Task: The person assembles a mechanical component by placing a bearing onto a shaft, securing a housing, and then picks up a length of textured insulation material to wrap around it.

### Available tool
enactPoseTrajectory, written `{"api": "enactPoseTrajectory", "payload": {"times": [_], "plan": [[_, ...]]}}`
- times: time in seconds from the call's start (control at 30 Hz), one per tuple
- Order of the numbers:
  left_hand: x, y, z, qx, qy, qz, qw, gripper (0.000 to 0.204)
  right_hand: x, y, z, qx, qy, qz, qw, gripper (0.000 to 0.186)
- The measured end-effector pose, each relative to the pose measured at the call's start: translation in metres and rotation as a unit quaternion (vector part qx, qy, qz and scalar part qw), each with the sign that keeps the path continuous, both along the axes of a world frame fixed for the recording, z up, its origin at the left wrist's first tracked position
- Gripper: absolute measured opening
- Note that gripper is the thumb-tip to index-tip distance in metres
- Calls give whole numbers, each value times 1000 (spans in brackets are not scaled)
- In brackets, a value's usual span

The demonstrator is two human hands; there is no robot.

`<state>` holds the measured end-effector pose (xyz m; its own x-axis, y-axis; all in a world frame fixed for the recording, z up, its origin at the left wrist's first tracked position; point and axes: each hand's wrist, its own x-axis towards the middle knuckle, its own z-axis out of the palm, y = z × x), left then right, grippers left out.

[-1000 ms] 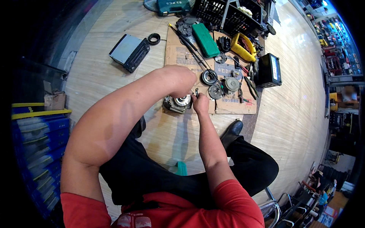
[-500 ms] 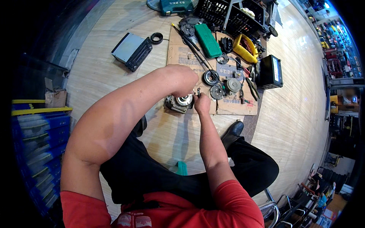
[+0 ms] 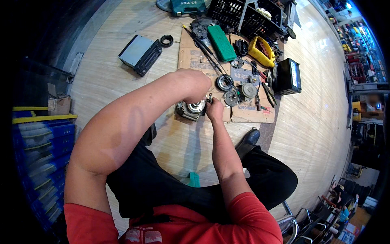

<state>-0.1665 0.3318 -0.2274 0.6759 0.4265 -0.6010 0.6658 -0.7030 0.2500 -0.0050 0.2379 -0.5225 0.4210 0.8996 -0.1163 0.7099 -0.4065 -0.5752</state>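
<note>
A round metal machine part [image 3: 196,107], like a compressor body with a shiny hub, sits at the near left edge of the cardboard. My left hand [image 3: 197,87] is bent down over its far side, fingers curled and mostly hidden behind the back of the hand. Beside the part, my right hand [image 3: 214,110] is closed around a small dark metal tool [image 3: 210,97], whose tip points toward the left hand; its exact kind is too small to tell. Just right lie a black pulley ring [image 3: 224,82], a flat clutch disc [image 3: 231,98] and a round silver coil [image 3: 248,90].
Flattened cardboard [image 3: 248,116] covers the floor there. Beyond are a green case [image 3: 222,43], a yellow container [image 3: 260,52], a black crate [image 3: 227,14] and a black battery [image 3: 289,76]. A car stereo [image 3: 140,55] lies left. Blue bins [image 3: 44,154] stand far left.
My right hand and the tool have shifted very slightly left. The left hand stays bent over the metal part, nearly unmoved.
</note>
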Motion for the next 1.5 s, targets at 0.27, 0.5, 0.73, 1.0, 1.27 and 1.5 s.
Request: {"api": "enactPoseTrajectory", "payload": {"times": [0.27, 0.5, 0.73, 1.0, 1.27, 1.5], "plan": [[0, -1, -1, 1, 6, -10, 1000, 45, -3, -3, 7, -48, 21, -37, 998, 29], [0, -3, -1, 4, -7, -11, 1000, 47, -1, -3, -1, -4, 13, -23, 1000, 30], [1, -3, 4, -5, 6, -5, 1000, 47, -2, -2, 3, -2, -2, -7, 1000, 35], [-7, 4, 7, 27, -48, 26, 998, 31, -7, 0, 14, -66, 25, -50, 996, 30], [-4, 2, 12, 24, -46, 20, 998, 30, -1, 2, 0, -7, -12, 8, 1000, 30], [-8, 2, 4, 35, -50, 12, 998, 28, -5, 1, 12, -49, 6, -35, 998, 28]]}}
